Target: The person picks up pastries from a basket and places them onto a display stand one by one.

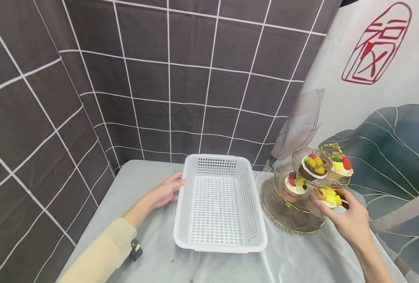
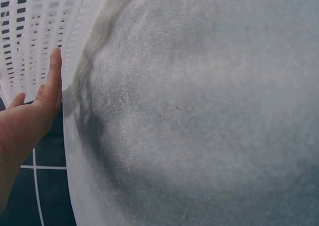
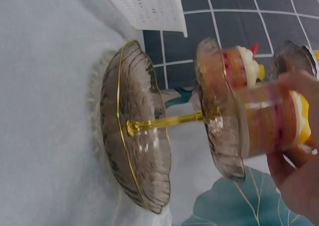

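My right hand point(image 1: 352, 216) grips a layered cake cup point(image 3: 271, 118) topped with yellow fruit, at the middle plate of a three-tier cake stand point(image 1: 292, 226). In the right wrist view the cup's base is at that middle plate point(image 3: 212, 96); whether it touches cannot be told. Another cake cup point(image 1: 294, 184) with red fruit stands on the same tier. A chocolate cup point(image 1: 313, 167) and a cup with a strawberry point(image 1: 342, 165) sit on the top plate. My left hand point(image 1: 165, 192) rests against the left side of a white plastic basket point(image 1: 220, 248), its fingers fairly straight.
The basket and stand are on a table under a pale grey cloth point(image 1: 149, 251). A dark grid-patterned curtain point(image 1: 191, 82) hangs behind and at the left. A lotus-print cloth point(image 1: 390, 133) hangs at the right. A small black device point(image 1: 135, 249) is by the left sleeve.
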The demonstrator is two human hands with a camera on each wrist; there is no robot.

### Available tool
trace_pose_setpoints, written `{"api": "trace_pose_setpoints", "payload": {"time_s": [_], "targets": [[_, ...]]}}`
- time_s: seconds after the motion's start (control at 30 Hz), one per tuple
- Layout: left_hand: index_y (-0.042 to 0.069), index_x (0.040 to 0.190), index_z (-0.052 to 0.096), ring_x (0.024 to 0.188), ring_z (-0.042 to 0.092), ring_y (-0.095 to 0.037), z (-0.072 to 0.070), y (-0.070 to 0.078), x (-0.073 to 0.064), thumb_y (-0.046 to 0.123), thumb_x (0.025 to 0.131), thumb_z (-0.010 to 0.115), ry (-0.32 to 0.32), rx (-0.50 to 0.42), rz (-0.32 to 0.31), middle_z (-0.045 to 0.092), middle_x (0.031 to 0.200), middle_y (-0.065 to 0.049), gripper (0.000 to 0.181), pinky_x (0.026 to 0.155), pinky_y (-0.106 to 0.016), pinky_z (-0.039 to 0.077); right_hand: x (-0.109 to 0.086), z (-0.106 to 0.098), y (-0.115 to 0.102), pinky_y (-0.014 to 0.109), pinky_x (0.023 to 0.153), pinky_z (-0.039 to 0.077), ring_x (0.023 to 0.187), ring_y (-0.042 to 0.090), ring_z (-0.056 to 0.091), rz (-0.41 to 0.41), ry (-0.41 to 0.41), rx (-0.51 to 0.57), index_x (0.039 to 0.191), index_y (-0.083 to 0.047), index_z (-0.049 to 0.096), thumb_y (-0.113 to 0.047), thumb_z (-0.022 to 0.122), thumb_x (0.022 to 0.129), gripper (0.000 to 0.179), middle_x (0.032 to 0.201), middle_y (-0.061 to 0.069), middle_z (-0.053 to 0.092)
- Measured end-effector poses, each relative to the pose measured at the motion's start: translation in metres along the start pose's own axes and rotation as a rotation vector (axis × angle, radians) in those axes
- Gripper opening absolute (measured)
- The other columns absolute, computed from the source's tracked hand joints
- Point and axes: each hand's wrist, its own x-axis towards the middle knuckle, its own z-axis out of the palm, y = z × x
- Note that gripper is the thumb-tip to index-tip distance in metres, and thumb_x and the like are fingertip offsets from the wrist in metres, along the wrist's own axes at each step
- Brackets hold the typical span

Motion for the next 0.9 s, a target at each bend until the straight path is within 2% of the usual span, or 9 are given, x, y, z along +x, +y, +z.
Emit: {"api": "trace_pose_setpoints", "payload": {"time_s": [0.07,0.17,0.33,0.6,0.67,0.73,0.8,0.83,0.9], "targets": [[0.009,0.169,0.014,0.155,0.033,-0.043,0.001,0.001,0.000,0.027,0.113,0.050,0.001,0.009,-0.001,0.035,0.166,-0.022,0.069,0.117,-0.061,0.044,0.003,0.002,-0.002,0.016,0.094,0.039,0.119,0.018,0.054,0.022,0.010,-0.010,0.146,0.001,0.055,-0.030,0.086,0.091,0.070,0.137,0.024,0.061],[0.009,0.169,0.014,0.155,0.031,-0.043,0.002,0.002,0.000,0.027,0.113,0.050,-0.002,0.008,-0.001,0.034,0.166,-0.023,0.069,0.118,-0.062,0.041,0.007,0.006,-0.005,0.025,0.094,0.042,0.125,0.041,0.056,0.056,0.037,-0.015,0.147,0.000,0.054,-0.031,0.086,0.091,0.071,0.139,0.025,0.061],[0.008,0.169,0.015,0.154,0.034,-0.044,0.003,0.002,0.000,0.027,0.113,0.049,-0.009,0.016,0.009,0.035,0.165,-0.024,0.068,0.116,-0.061,0.045,0.012,0.012,-0.006,0.019,0.084,0.042,0.127,0.046,0.059,0.113,0.059,-0.010,0.152,-0.003,0.051,-0.033,0.086,0.091,0.077,0.142,0.027,0.061],[0.009,0.168,0.017,0.153,0.035,-0.044,0.003,0.001,-0.002,0.024,0.113,0.049,0.002,0.009,0.007,0.037,0.164,-0.024,0.066,0.115,-0.062,0.045,0.017,0.020,0.001,0.012,0.077,0.038,0.124,0.049,0.060,0.092,0.037,-0.020,0.150,0.001,0.050,-0.033,0.084,0.092,0.075,0.138,0.031,0.062],[0.008,0.169,0.014,0.154,0.033,-0.045,0.004,0.002,-0.001,0.025,0.113,0.049,-0.002,0.013,0.008,0.036,0.165,-0.024,0.068,0.116,-0.062,0.044,0.017,0.020,0.002,0.022,0.089,0.051,0.124,0.051,0.060,0.089,0.035,-0.015,0.150,0.002,0.050,-0.032,0.084,0.092,0.076,0.138,0.032,0.061],[0.008,0.169,0.014,0.154,0.033,-0.044,0.005,0.003,-0.001,0.025,0.113,0.049,0.003,0.017,0.001,0.036,0.165,-0.024,0.068,0.117,-0.062,0.043,0.016,0.020,0.002,0.042,0.097,0.057,0.124,0.053,0.059,0.083,0.032,-0.016,0.149,0.004,0.049,-0.032,0.083,0.093,0.075,0.138,0.034,0.060],[0.008,0.169,0.014,0.154,0.033,-0.044,0.005,0.004,-0.002,0.026,0.113,0.048,0.007,0.026,-0.003,0.035,0.165,-0.024,0.068,0.117,-0.061,0.043,0.016,0.020,0.002,0.065,0.099,0.053,0.124,0.055,0.058,0.063,0.025,-0.031,0.148,0.005,0.049,-0.031,0.084,0.092,0.075,0.137,0.035,0.060],[0.007,0.169,0.013,0.154,0.032,-0.045,0.005,0.004,-0.002,0.025,0.113,0.048,0.008,0.033,-0.002,0.034,0.166,-0.024,0.068,0.117,-0.061,0.043,0.015,0.019,0.002,0.071,0.096,0.050,0.122,0.055,0.059,0.047,0.022,-0.038,0.147,0.005,0.049,-0.031,0.084,0.091,0.075,0.136,0.036,0.060],[0.009,0.169,0.015,0.154,0.033,-0.044,0.005,0.005,-0.003,0.025,0.113,0.048,0.018,0.033,-0.012,0.036,0.165,-0.023,0.067,0.117,-0.061,0.043,0.013,0.016,0.001,0.072,0.093,0.050,0.121,0.057,0.059,0.022,0.010,-0.068,0.145,0.006,0.049,-0.032,0.086,0.090,0.077,0.135,0.037,0.060]]}}
